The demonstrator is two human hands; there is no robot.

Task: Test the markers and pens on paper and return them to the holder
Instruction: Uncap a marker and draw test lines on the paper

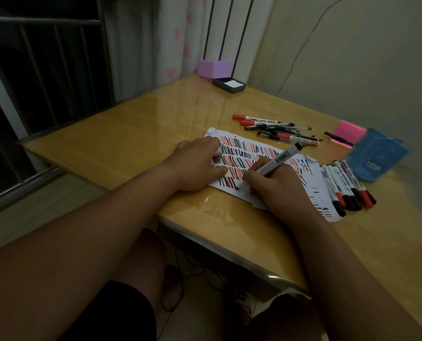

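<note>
**Clearance around the sheet**

Left half of the table (131, 134) is open: bare top from the near edge back to the purple box (213, 67) and dark tray (229, 84) in the far corner. The paper (318, 193) is covered by the left hand (197, 163) and right hand (271, 185) (the right one grips a marker (278, 159), barrel sticking up toward far right). Far side is blocked by a loose pile of pens (278, 130). Right side is crowded: row of markers (345, 185) at the paper's edge, blue holder (377, 153) just behind, pink notes (347, 131) beside it.

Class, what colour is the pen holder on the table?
The plastic pen holder is blue; head view.
</note>
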